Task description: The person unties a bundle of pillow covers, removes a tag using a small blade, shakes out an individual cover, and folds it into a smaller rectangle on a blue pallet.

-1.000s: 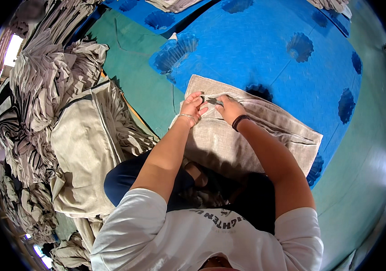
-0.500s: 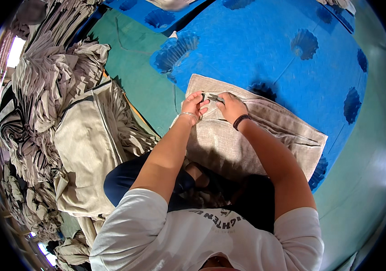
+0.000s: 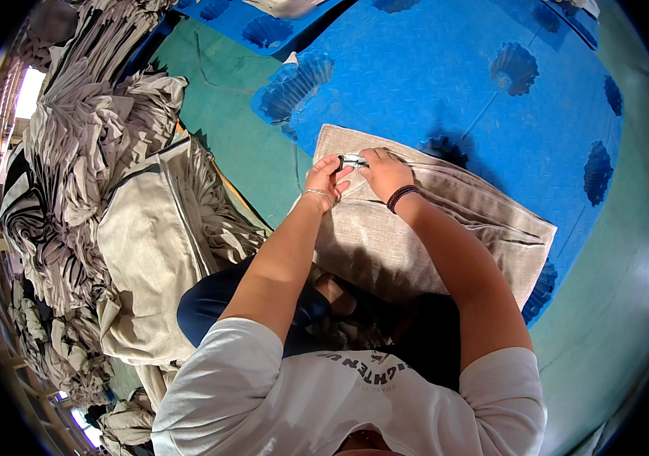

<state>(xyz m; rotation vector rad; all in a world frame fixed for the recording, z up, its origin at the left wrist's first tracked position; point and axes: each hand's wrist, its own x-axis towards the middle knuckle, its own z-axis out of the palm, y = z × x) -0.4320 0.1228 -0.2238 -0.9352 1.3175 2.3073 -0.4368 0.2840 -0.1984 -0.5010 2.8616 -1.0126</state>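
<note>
A beige fabric cover lies across my lap and the mat's near edge, with a long dark-edged opening along its right part. At its upper left, my left hand pinches a small black piece of the cover between thumb and fingers. My right hand is closed on small thread snips, whose shiny metal part reaches toward my left fingertips. Right-hand fingers partly hide the snips. Exactly where the blades meet the black piece is too small to tell.
The blue mat has dark fan-shaped marks and lies over the green floor. On my left are tall heaps of beige fabric covers, with one cover draped in front. Another blue mat lies farther back.
My right hand has shifted slightly left, with the snips closer to the left fingertips and turned so their metal shines. My left hand keeps its pinch almost in place.
</note>
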